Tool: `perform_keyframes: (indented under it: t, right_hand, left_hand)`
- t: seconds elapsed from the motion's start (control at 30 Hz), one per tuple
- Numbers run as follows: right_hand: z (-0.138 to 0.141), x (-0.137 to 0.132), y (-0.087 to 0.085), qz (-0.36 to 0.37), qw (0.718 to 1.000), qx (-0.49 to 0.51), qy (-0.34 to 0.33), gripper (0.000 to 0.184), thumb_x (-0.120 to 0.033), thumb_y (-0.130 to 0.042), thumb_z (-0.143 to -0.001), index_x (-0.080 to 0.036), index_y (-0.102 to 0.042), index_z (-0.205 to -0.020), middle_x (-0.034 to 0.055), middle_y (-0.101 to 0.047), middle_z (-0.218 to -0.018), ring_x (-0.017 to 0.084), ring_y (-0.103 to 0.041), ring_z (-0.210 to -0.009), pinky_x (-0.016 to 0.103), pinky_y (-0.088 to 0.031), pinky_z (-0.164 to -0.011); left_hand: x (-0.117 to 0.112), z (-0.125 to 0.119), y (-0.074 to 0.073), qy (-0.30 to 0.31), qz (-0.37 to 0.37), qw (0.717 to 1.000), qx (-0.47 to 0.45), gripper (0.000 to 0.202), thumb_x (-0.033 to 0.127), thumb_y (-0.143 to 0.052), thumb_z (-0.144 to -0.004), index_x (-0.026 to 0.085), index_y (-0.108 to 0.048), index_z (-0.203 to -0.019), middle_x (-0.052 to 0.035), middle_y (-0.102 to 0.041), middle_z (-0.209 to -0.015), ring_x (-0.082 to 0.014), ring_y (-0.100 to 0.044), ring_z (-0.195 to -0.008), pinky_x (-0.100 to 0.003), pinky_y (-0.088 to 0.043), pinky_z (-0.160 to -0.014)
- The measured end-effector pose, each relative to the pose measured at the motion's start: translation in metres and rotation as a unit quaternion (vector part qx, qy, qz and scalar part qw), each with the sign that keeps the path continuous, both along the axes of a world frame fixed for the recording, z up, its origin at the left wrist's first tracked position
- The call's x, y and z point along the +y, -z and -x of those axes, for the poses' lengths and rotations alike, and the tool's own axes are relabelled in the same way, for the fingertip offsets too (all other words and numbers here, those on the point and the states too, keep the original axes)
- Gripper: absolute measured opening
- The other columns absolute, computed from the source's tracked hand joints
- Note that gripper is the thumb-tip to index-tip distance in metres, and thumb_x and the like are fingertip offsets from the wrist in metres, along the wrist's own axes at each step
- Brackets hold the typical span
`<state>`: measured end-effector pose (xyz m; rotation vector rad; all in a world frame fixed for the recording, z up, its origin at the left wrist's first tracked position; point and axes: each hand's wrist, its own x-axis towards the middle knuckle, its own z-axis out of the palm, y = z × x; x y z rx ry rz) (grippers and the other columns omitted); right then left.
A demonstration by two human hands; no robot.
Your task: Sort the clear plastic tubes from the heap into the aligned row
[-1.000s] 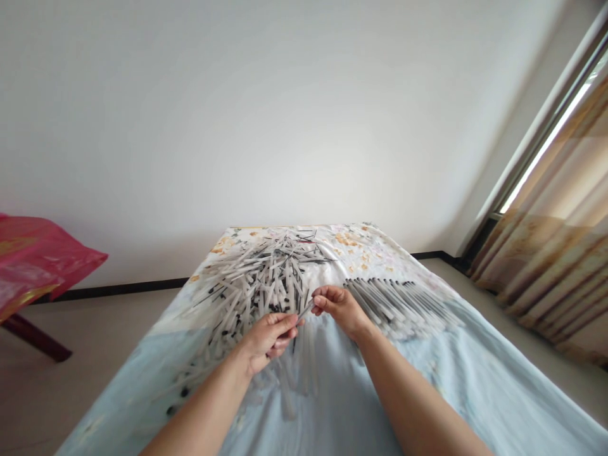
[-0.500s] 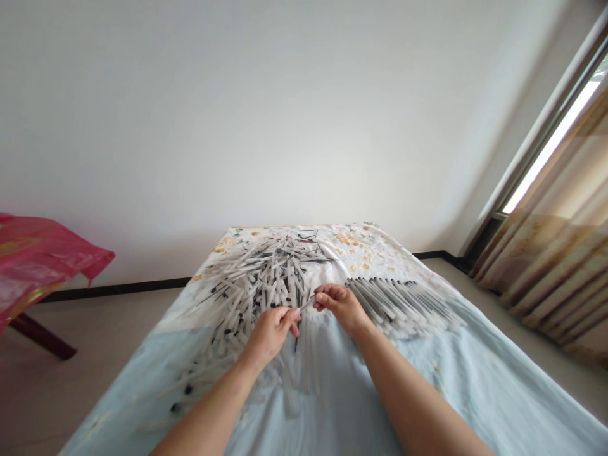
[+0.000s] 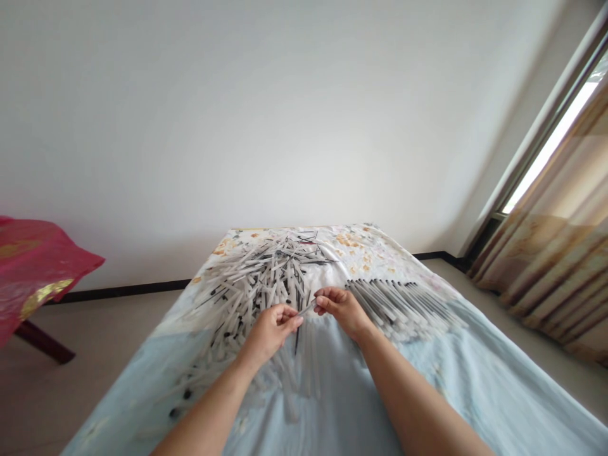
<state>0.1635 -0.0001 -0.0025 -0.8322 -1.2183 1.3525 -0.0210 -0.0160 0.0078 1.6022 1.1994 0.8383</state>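
My left hand (image 3: 270,332) and my right hand (image 3: 342,309) meet over the middle of the table. Between their fingertips runs a thin, pale grey stick (image 3: 306,309), pinched at its left end by my left hand and at its right end by my right hand. What the stick is I cannot make out. Beyond and left of my left hand spreads a jumbled pile of whitish, translucent strips and thin black sticks (image 3: 259,272). Right of my right hand lies a neat row of similar sticks with dark tips (image 3: 403,304), side by side.
A floral, pale blue and white cloth (image 3: 475,367) covers the table. A few black-ended pieces (image 3: 173,412) lie near my left forearm. At the far left, red plastic sheeting (image 3: 42,266) hangs above a dark red leg (image 3: 45,342). Curtains (image 3: 560,253) hang at the right.
My left hand's fingers have shifted slightly along the stick, with the thumb lower. My right hand has barely moved. The red plastic's edge appears a little farther left.
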Motion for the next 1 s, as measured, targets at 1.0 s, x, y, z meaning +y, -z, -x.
perform_keyframes:
  t: [1.0]
  right_hand:
    - [-0.006, 0.002, -0.013, -0.040, 0.997, 0.022, 0.064, 0.026, -0.039, -0.066, -0.064, -0.016, -0.060, -0.076, -0.0001, -0.060, -0.059, 0.012, -0.056, -0.057, 0.027, -0.045, -0.059]
  left_hand:
    - [0.002, 0.007, -0.007, -0.084, -0.195, 0.974, 0.074, 0.030, 0.043, -0.053, -0.071, 0.018, -0.066, -0.083, -0.0041, -0.068, -0.082, -0.0191, -0.060, -0.078, -0.025, -0.044, -0.071]
